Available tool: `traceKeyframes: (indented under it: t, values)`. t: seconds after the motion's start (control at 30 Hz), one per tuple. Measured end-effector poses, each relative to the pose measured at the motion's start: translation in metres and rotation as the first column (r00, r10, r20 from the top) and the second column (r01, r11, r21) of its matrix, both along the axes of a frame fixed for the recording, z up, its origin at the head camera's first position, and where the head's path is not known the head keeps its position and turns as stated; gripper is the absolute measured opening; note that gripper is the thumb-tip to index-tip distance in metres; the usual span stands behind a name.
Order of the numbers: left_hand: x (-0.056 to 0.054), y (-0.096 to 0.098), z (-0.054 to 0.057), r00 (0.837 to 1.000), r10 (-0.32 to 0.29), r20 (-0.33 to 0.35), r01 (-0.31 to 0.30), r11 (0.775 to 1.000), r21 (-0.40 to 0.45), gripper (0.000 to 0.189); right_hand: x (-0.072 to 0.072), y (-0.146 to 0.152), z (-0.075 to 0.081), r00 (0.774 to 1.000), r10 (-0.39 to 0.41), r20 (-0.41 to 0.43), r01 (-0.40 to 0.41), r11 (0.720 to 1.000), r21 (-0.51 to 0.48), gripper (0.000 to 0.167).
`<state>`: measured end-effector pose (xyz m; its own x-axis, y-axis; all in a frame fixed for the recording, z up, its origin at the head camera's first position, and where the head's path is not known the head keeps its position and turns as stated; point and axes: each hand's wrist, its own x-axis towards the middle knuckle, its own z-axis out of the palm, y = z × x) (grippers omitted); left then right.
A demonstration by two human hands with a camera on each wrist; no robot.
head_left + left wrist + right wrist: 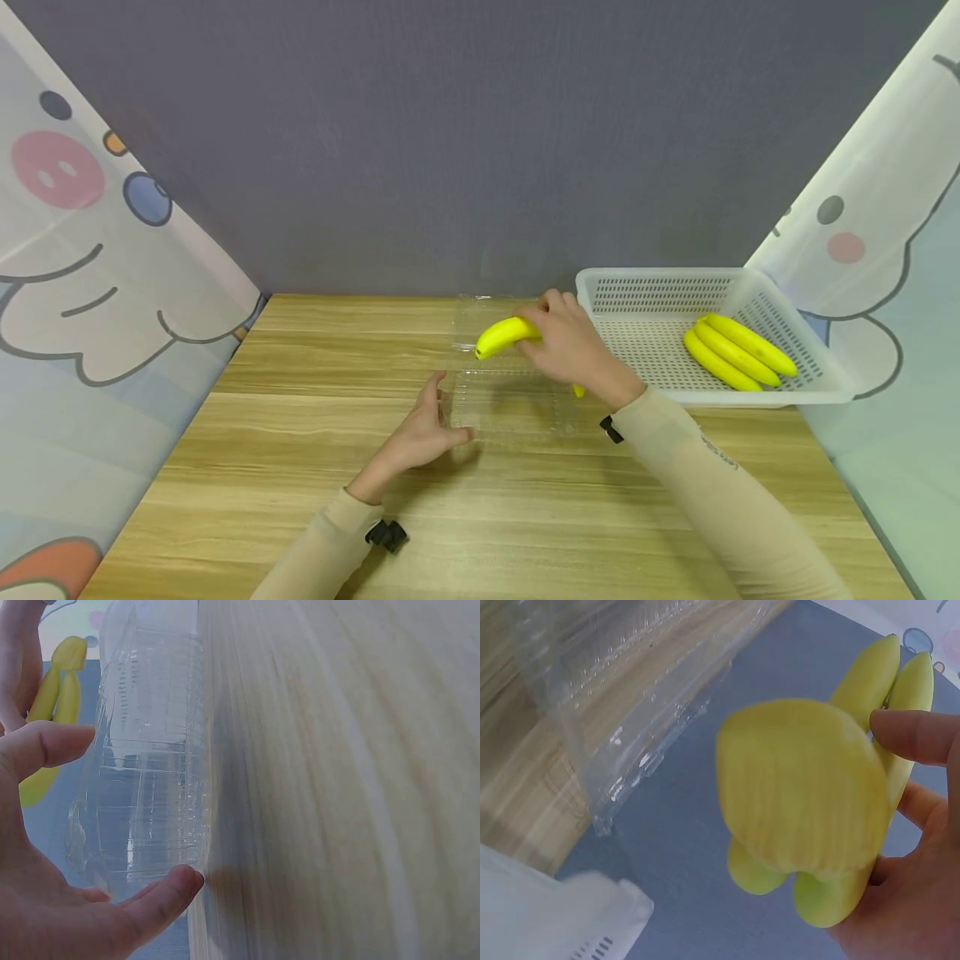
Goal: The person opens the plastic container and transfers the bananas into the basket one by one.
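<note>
My right hand [567, 346] grips a bunch of yellow bananas [504, 335] above a clear plastic clamshell box [510, 429]. In the right wrist view the bananas [802, 787] join at a thick crown facing the camera, with the thumb and fingers around their sides. The box stands on the table, its lid [468, 317] folded back toward the wall. At the box's left side is my left hand [422, 429], thumb and fingers spread along it. In the left wrist view a fingertip [187, 879] lies right at the box's lower corner.
A white perforated basket [750, 398] stands at the back right of the wooden table [337, 350], with more bananas [738, 352] at its right end. A grey wall [420, 150] rises behind the table. Cartoon-printed panels [75, 275] flank both sides.
</note>
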<state>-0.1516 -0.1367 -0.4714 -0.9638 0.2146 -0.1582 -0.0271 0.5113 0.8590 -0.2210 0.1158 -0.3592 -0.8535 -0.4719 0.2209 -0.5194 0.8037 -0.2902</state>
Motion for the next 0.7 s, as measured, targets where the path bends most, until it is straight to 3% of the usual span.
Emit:
traceKeyframes:
  t: [0.7]
  values:
    - [0.001, 0.0, 0.001, 0.999, -0.026, -0.023, 0.026, 1.0, 0.01, 0.114, -0.011, 0.04, 0.015, 1.0, -0.015, -0.021, 0.016, 0.999, 0.032, 0.04]
